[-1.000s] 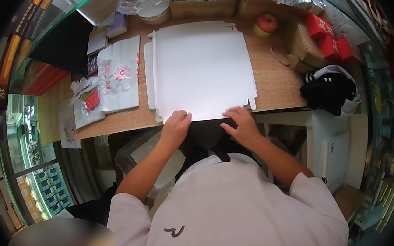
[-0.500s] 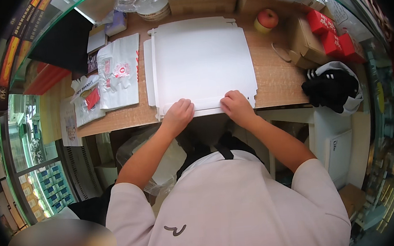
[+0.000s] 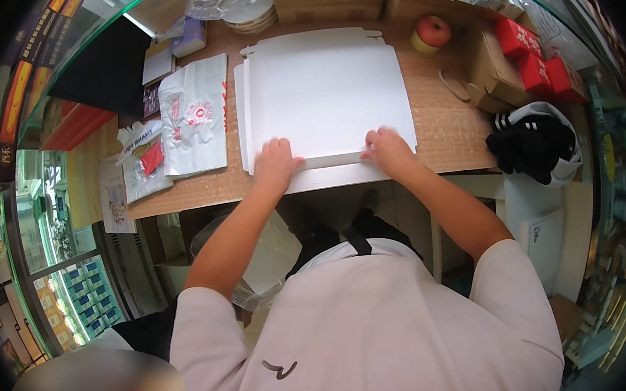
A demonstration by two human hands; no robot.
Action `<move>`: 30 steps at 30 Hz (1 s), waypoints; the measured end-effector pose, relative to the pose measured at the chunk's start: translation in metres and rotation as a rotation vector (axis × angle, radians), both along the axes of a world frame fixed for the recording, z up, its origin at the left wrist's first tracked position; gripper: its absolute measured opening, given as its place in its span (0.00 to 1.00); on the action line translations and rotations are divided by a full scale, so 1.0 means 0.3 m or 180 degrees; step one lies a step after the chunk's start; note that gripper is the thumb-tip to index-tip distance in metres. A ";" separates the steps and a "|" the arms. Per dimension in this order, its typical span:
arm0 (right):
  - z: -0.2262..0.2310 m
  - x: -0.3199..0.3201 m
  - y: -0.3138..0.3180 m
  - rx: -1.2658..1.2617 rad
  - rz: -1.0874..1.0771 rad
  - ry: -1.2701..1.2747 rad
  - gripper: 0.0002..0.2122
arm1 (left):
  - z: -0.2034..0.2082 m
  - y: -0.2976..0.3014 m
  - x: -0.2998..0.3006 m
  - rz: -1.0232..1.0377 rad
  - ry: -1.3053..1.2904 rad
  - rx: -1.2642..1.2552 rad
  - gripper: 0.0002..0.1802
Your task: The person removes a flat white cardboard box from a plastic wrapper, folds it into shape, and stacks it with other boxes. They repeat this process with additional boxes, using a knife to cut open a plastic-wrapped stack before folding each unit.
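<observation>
A large white cardboard box blank [image 3: 326,90] lies on the wooden table in front of me, with narrow flaps and tabs along its sides. Its near flap [image 3: 332,162] is bent up at a crease, and a second white strip shows beyond it at the table's front edge. My left hand [image 3: 276,165] grips the near left part of this flap, fingers curled over the card and thumb pointing inward. At the near right part, my right hand [image 3: 389,150] grips it in the same way, its fingertips slightly blurred.
White plastic bags [image 3: 197,116] lie left of the cardboard. An apple [image 3: 432,30], an open brown carton [image 3: 496,71], red boxes [image 3: 533,72] and a black-and-white cloth item [image 3: 535,142] stand to the right. Another carton [image 3: 330,5] and a plastic-wrapped round stack [image 3: 249,18] line the back.
Both hands have moved a little away from me, over the cardboard. The near flap, flatter before, now stands bent up, and the strip along the front edge shows wider.
</observation>
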State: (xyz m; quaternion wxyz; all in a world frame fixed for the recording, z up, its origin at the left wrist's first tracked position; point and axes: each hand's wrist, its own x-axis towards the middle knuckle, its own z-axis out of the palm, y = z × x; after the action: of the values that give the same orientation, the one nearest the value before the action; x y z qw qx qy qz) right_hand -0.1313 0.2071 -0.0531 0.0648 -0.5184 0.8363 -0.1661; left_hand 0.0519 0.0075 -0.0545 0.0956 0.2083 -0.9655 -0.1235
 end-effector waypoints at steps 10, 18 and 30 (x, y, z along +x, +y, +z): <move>-0.006 0.138 -0.096 0.0258 -0.0291 -0.0281 0.20 | -0.038 0.090 -0.042 0.0018 -0.0111 0.0474 0.14; -0.040 0.089 -0.016 0.0196 -0.0799 -0.0160 0.21 | -0.082 0.053 0.029 0.0187 0.0297 0.0171 0.22; -0.014 -0.208 0.146 -0.2359 -0.2386 -0.2345 0.12 | 0.120 0.174 -0.058 -0.0916 0.0735 -0.0169 0.20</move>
State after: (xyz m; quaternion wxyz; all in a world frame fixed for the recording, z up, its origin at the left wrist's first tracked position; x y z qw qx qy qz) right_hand -0.1938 0.2509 -0.0571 0.1019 -0.0879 0.7708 -0.6226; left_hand 0.0345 0.0595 -0.0184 0.1927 0.0498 -0.9709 -0.1334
